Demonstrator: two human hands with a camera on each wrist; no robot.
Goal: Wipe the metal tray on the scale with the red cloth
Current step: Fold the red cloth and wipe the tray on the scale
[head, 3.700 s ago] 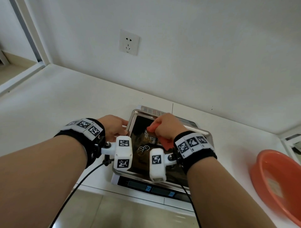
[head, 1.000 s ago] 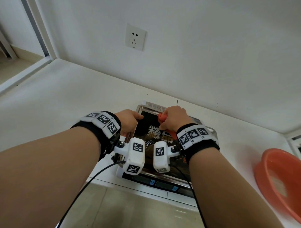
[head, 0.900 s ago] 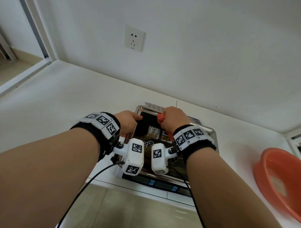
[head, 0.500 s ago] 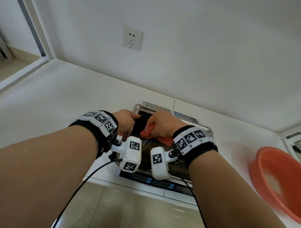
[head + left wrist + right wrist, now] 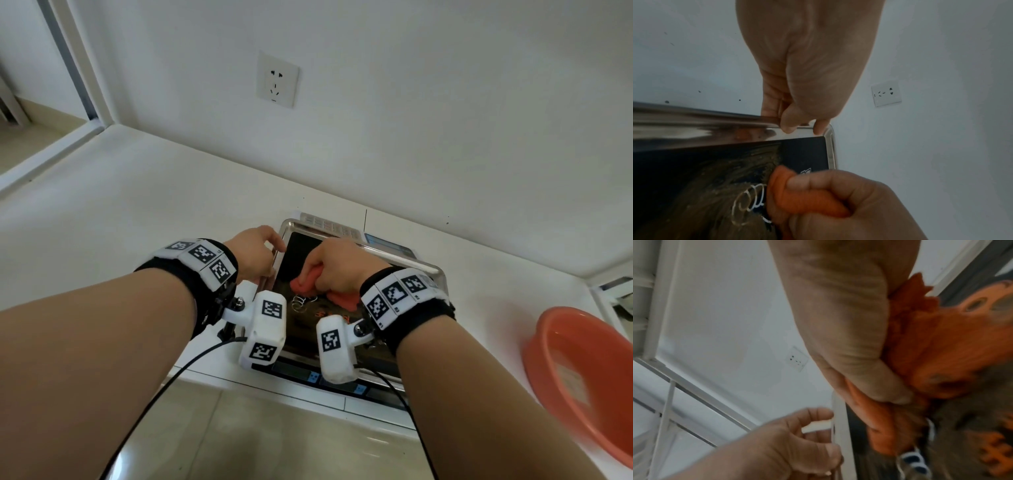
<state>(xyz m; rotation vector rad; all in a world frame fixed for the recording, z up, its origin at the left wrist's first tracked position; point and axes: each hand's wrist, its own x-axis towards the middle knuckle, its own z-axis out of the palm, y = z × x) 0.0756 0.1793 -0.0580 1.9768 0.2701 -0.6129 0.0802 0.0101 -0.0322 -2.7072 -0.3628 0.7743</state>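
A shiny metal tray (image 5: 432, 270) with a dark printed bottom sits on the white scale (image 5: 383, 240) at the counter's front edge. My right hand (image 5: 337, 265) grips the bunched red cloth (image 5: 306, 281) and presses it on the tray's middle; the same cloth (image 5: 797, 196) shows in the left wrist view and, blurred, fills the right wrist view (image 5: 931, 345). My left hand (image 5: 255, 251) pinches the tray's left rim (image 5: 694, 125) near its far corner, thumb and fingertips (image 5: 789, 126) curled over the edge.
A red plastic basin (image 5: 582, 377) stands on the counter at the right. The white wall with a socket (image 5: 277, 80) is just behind the scale. A window frame (image 5: 78, 68) is at the far left. Wrist camera cables hang over the counter's front edge.
My right hand has drawn the cloth from the tray's far edge toward its middle. The left hand keeps its hold on the left rim.
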